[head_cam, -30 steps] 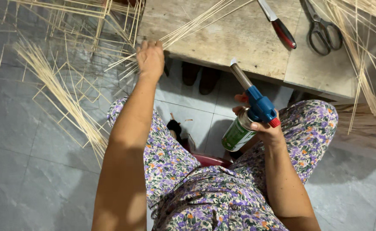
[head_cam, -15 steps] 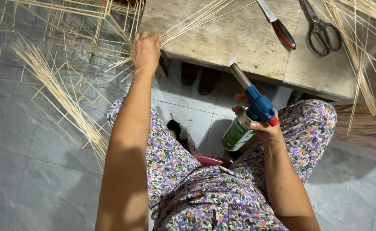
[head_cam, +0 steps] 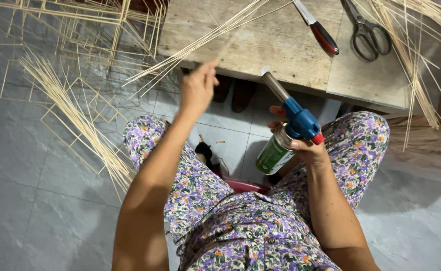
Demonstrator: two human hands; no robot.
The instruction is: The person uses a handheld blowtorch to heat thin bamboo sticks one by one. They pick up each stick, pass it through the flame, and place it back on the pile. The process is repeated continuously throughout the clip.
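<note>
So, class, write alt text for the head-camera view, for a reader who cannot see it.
A seated person in floral clothing holds a blue-headed gas torch in the right hand, while the left hand pinches a thin bamboo stick at the edge of a low wooden table. Scissors, a red-handled knife and loose sticks lie on the table; stick frames sit on the grey tiled floor.

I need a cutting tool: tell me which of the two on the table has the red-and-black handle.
The knife, lying left of the scissors; the scissors have bare grey metal loop handles.
</note>
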